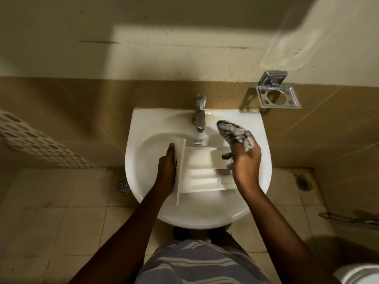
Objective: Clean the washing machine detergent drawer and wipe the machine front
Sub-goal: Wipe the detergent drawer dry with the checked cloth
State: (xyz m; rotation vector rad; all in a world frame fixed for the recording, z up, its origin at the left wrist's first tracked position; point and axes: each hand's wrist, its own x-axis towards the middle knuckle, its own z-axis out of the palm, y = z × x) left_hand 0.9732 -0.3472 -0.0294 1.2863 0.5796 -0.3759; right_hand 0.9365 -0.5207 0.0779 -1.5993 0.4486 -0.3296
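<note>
Drawer scrub at sink, centre frame: insp. note.
My L hand [167, 167] is clamped on the front panel of the detergent drawer [205, 171], which lies in the sink [139, 160] under the tap [199, 115]. My R hand [245, 162] is closed round a grey scrubber [235, 133], raised at drawer's upper right. Rec.: firm L grip, tilt compartments to tap, work corners & dividers. Wet plastic prob. slippery.

i'm looking down into a home bathroom, white wall-hung basin [264, 140], chrome tap [200, 113], tiled wall [82, 111], metal tumbler holder [276, 93], floor drain [123, 186]
</note>
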